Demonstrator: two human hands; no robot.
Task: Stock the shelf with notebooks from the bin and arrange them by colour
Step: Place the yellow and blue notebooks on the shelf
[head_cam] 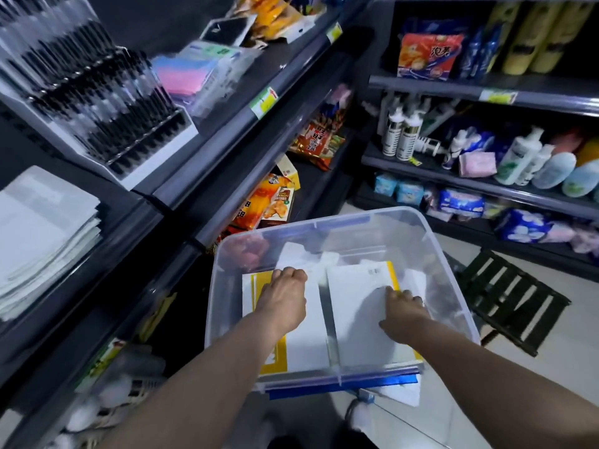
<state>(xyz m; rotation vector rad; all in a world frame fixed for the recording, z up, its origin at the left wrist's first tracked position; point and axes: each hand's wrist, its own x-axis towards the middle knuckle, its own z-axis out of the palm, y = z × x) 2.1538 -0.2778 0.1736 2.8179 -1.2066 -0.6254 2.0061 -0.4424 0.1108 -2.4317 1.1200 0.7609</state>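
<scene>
Both hands are down in the clear bin (223, 286), and that is where the notebooks are: 2 lie flat side by side on top, with more white covers poking out at the far end and down the right wall. The left hand (285, 296) has its grip closed over the far edge of the left notebook (311, 335), fingers curled around it. The right hand (403, 311) sits on the spine edge of the right notebook (356, 306), fingers bent on the yellow strip; I cannot tell whether that grip has hooked under.

These look thin, light and bendy, with smooth covers that will likely slide on one another. Best hold, I would say, is along the spine or a long edge, thumb on top and fingers beneath, so the pages stay closed. Both show white with yellow trim.

Up on the left, a white stack (42, 228) already lies flat on the shelf (129, 218).
</scene>
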